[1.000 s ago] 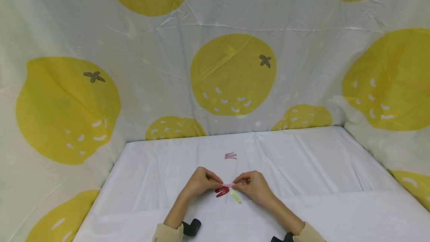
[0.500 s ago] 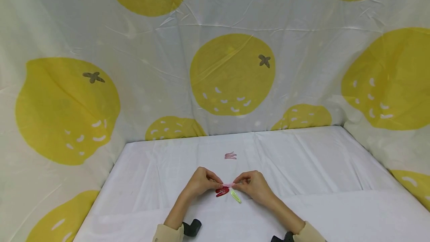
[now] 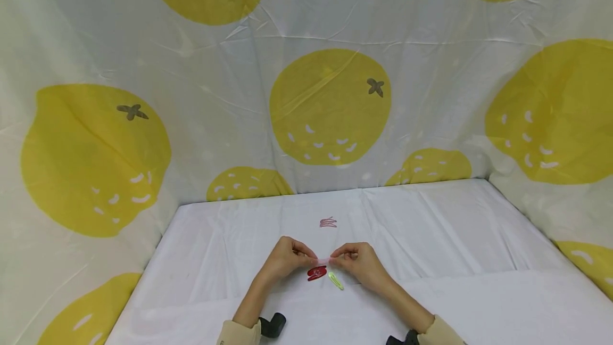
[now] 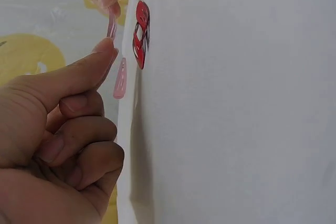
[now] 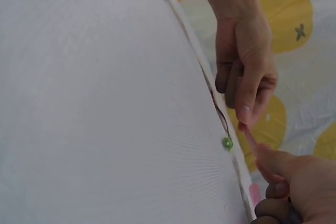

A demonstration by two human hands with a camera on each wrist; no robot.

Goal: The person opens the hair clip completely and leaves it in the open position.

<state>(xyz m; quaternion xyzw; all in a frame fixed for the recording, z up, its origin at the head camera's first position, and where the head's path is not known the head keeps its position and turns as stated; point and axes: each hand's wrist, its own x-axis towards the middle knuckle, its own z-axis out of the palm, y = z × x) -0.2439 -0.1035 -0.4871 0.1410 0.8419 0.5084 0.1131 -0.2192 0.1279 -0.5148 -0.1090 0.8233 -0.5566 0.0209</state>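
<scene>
Because both hands pinch it at once, the pink hair clip [image 3: 323, 261] hangs between them, one end in the left hand [image 3: 286, 258] and the other in the right hand [image 3: 361, 263]. Each thumb and forefinger are closed to the thickness of the clip; the other fingers of the left hand curl in towards its palm. The clip is just above the white cloth [image 3: 230, 297], in front of the person; how much of it lies under the fingertips cannot be told.

It looks very light, thin and smooth, so it should ask for little strength but a careful pinch, as it could slip or twist out of the fingers. Judging by its shape, it is probably springy: stiff along its length, yet able to flex across the middle. Hard bending might spoil it. Its two ends seem the best places to take hold, with the pads flat on the faces and the middle left free.

Just on the person's side of it lie the red hair clips [image 3: 316, 273], and beside them a green hair clip [image 3: 336, 281]. Farther off is a group of dusky pink clips [image 3: 328, 222].
</scene>
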